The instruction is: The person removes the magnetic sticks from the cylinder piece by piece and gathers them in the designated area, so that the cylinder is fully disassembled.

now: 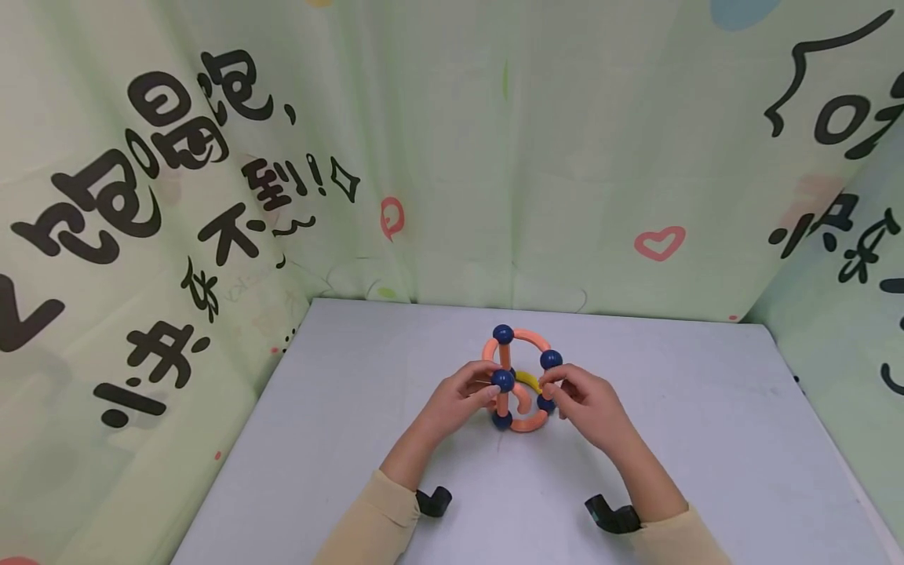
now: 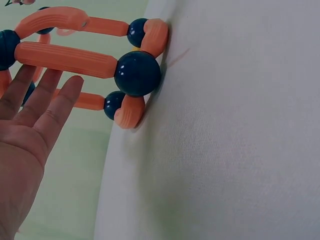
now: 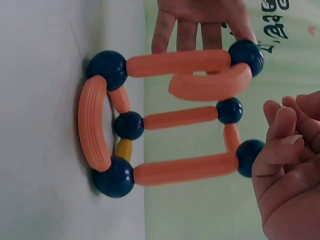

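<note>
A toy frame of magnetic balls and rods stands on the white table, with dark blue balls [image 3: 107,70] joined by coral rods [image 3: 175,172]. My left hand [image 1: 455,400] holds the frame's near upper blue ball [image 1: 503,381] between thumb and fingers. Its other fingers [image 2: 59,102] extend behind an upright rod [image 2: 67,59]. From that ball a curved coral rod [image 3: 210,86] hangs with one end loose. My right hand [image 1: 589,408] is at the right side, fingers loosely bent, beside another upper blue ball [image 3: 250,157] that it partly hides. Nothing shows between its fingertips.
The white table [image 1: 339,377] extends around the frame. Light green printed curtains [image 1: 537,157] hang behind and on both sides. A yellow curved rod [image 1: 526,381] forms part of the frame's base. Black camera mounts [image 1: 434,502] are on both wrists.
</note>
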`<action>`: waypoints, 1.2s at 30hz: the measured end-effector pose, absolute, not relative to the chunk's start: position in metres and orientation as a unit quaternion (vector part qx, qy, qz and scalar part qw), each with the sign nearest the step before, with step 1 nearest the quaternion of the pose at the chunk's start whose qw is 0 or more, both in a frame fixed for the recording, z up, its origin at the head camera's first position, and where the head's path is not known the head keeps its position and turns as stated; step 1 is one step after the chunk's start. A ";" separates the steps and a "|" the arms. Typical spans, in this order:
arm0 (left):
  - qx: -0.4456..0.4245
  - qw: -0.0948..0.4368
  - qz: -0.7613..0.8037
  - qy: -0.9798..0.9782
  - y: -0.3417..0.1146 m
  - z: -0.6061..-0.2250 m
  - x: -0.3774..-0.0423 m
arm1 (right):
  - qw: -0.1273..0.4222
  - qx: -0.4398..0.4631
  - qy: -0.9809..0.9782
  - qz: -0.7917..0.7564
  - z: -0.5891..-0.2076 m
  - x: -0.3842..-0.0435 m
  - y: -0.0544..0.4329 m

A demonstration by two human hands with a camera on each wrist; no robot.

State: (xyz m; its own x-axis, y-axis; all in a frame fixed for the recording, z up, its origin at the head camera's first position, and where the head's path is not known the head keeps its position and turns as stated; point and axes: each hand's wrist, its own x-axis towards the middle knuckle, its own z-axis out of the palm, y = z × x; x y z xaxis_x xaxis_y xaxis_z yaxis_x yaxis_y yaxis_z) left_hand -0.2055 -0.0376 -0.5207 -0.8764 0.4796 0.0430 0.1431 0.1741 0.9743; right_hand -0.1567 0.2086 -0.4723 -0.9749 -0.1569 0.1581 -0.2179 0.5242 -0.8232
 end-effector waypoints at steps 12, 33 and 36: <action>0.221 0.126 0.573 0.779 -0.041 -0.516 -0.208 | -0.037 0.101 -0.886 0.450 -0.485 -0.163 0.179; 0.240 0.119 0.514 0.815 -0.042 -0.496 -0.253 | -0.030 0.097 -0.869 0.485 -0.491 -0.168 0.175; 0.244 0.160 0.515 0.806 -0.038 -0.496 -0.254 | -0.027 0.098 -0.871 0.481 -0.491 -0.168 0.175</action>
State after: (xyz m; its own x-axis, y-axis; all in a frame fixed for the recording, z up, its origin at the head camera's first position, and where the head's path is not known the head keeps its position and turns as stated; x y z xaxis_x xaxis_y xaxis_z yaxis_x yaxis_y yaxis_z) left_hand -0.2537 -0.0377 -0.4956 -0.8291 0.5590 -0.0062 0.2287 0.3493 0.9087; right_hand -0.1683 0.1753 -0.4909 -0.9793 -0.1967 0.0483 -0.1456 0.5182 -0.8428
